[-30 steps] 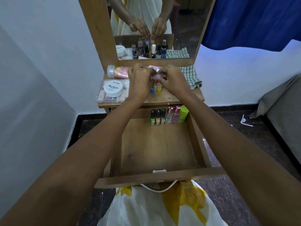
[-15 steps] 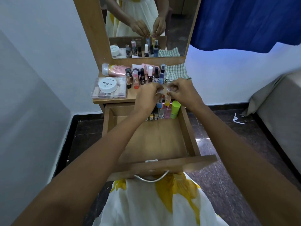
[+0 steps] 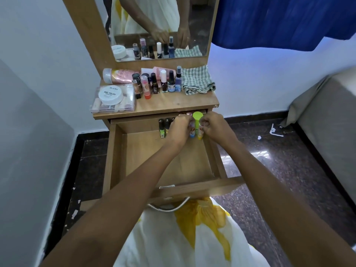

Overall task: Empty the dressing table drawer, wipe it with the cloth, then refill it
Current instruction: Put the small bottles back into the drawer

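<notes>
The wooden drawer point(image 3: 134, 157) is pulled out, mostly bare inside. At its back stand nail polish bottles point(image 3: 162, 128) and a lime-green capped tube point(image 3: 197, 120). My left hand point(image 3: 178, 130) is shut on a small blue-bottomed bottle point(image 3: 192, 134), low at the drawer's back. My right hand point(image 3: 215, 128) is shut on a small orange-bottomed bottle point(image 3: 200, 135) just beside it. On the tabletop point(image 3: 173, 104) stand several bottles point(image 3: 163, 81), a pink tube point(image 3: 117, 76) lying down, a clear case with a white nail polish jar point(image 3: 110, 95), and the checked cloth point(image 3: 196, 79).
A mirror point(image 3: 159, 26) rises behind the tabletop. Blue curtain point(image 3: 279, 20) hangs at upper right. A grey covered bed point(image 3: 327, 112) stands at right on dark tiled floor with paper scraps point(image 3: 275, 132). The drawer's metal handle point(image 3: 169, 207) is against my white and yellow dress.
Both hands came down from the tabletop into the back of the drawer, each carrying a small bottle. The view tilted downward.
</notes>
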Demonstrator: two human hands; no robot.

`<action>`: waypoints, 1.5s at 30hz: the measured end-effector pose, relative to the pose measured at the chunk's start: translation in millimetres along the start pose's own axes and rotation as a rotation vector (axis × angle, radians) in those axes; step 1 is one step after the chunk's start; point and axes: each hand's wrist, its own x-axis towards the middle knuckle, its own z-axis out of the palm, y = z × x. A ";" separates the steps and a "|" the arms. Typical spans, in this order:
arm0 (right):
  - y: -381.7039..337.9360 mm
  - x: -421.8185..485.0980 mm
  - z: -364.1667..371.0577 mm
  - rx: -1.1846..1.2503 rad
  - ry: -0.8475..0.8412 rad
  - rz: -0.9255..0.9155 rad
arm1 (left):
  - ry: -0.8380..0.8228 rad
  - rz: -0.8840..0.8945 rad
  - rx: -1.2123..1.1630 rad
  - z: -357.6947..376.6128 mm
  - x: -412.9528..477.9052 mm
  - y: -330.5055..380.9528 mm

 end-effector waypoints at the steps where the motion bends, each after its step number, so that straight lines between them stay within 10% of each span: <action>1: 2.4 -0.9 1.2 -0.002 0.006 -0.003 | -0.014 -0.006 0.007 3.7 0.6 0.4; 45: 19.5 4.6 28.5 0.030 0.106 0.010 | 0.055 -0.004 -0.037 33.3 7.9 -0.3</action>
